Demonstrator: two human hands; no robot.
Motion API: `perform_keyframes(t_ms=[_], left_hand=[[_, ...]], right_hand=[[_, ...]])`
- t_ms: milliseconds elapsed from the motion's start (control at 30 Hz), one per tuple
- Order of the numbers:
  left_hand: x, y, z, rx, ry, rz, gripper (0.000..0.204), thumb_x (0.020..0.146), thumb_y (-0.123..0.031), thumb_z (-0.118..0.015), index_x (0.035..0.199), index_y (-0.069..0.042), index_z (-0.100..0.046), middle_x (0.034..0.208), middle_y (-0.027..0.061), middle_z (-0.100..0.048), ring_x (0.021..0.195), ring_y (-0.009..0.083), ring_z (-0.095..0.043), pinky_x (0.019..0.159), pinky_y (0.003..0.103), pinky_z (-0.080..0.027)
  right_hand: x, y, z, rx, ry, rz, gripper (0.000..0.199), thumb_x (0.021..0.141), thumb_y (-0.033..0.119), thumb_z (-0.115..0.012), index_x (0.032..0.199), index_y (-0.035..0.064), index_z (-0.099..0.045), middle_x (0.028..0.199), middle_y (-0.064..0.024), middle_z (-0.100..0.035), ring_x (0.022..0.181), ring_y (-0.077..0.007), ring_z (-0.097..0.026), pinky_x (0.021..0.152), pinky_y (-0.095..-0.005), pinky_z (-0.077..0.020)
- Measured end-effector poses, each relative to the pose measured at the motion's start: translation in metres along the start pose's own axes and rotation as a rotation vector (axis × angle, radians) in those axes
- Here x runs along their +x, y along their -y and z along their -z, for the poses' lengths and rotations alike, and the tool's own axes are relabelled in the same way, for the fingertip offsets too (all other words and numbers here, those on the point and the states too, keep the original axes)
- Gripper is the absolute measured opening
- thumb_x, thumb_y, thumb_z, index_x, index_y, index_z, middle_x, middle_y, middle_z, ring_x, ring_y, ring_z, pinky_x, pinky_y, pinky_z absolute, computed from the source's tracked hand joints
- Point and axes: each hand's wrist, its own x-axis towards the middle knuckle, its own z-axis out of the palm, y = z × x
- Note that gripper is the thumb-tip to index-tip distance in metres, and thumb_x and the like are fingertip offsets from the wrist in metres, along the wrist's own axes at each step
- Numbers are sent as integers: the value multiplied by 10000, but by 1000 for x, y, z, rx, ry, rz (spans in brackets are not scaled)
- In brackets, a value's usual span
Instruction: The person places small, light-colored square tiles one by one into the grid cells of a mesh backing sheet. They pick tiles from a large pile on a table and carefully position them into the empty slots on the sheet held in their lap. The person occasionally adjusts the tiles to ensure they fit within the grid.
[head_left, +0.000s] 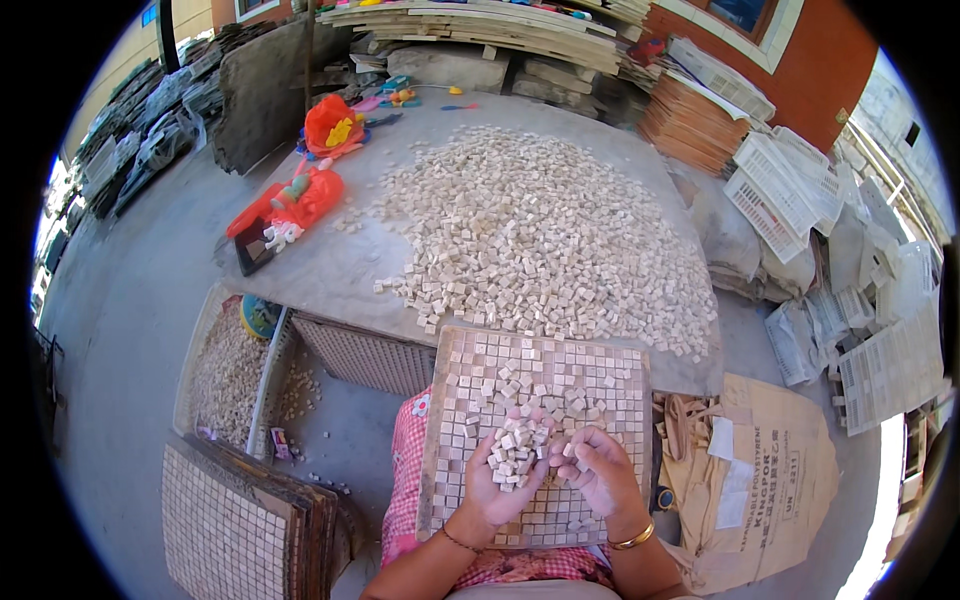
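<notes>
My left hand (484,492) is cupped, palm up, around a heap of small off-white stone mosaic cubes (516,456). Close beside it, my right hand (608,484) has its fingers bent, thumb toward the fingertips, with small stone cubes (568,462) at the fingers. Both hands are above a square mosaic grid tray (470,350) that lies across my lap. Rows of pale and pinkish cubes fill much of its grid, and loose cubes (515,385) are scattered on top, just beyond my hands.
Ahead, a large pile of stone cubes (540,230) covers a grey work table (365,280). Red plastic bags (318,195) and toys lie at its left. A white crate (190,370) of cubes and stacked filled trays (220,520) stand left; a paper sack (775,490) lies right.
</notes>
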Motion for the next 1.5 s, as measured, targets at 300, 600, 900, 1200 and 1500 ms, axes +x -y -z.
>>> perform_keyframes(t_ms=[300, 600, 900, 1200, 1500], left_hand=[[-2, 2, -7, -42, -21, -6, 365, 950, -290, -371, 1272, -154, -476, 1331, 71, -484, 1257, 262, -420, 1029, 437, -353], [1, 5, 7, -56, 60, 12, 395, 975, -335, -324, 1305, -164, -457, 1335, 109, -472, 1275, 315, -381, 1061, 462, -316], [1, 11, -1, 59, 3, 0, 372, 971, -321, -332, 1274, -145, -457, 1338, 94, -472, 1289, 281, -382, 1052, 462, -319], [3, 13, -1, 89, -47, -27, 362, 968, -315, -340, 1260, -144, -469, 1289, 97, -503, 1214, 292, -446, 1007, 482, -373], [3, 13, 1, 45, -14, -23, 373, 963, -308, -347, 1266, -122, -459, 1296, 110, -494, 1213, 294, -448, 1006, 471, -378]], right_hand=[[-2, -2, -2, -133, 39, 162, 118, 853, 85, -611, 943, 22, -568, 886, -78, -592, 708, -152, -569, 602, -253, -471], [-10, -10, -13, -1167, 84, 655, 187, 752, 102, -709, 927, 67, -651, 767, -83, -545, 609, -211, -517, 562, -312, -437], [-6, -7, -1, -1036, 179, 440, 158, 776, 91, -674, 895, 46, -580, 774, -40, -528, 619, -140, -510, 537, -278, -409], [-12, 5, 2, -815, 219, 372, 140, 779, 139, -704, 837, 61, -604, 677, -7, -501, 616, -99, -489, 531, -255, -393], [-6, -17, -7, -1051, 53, 620, 102, 766, 86, -683, 822, 24, -624, 691, -85, -568, 566, -189, -524, 519, -277, -413]])
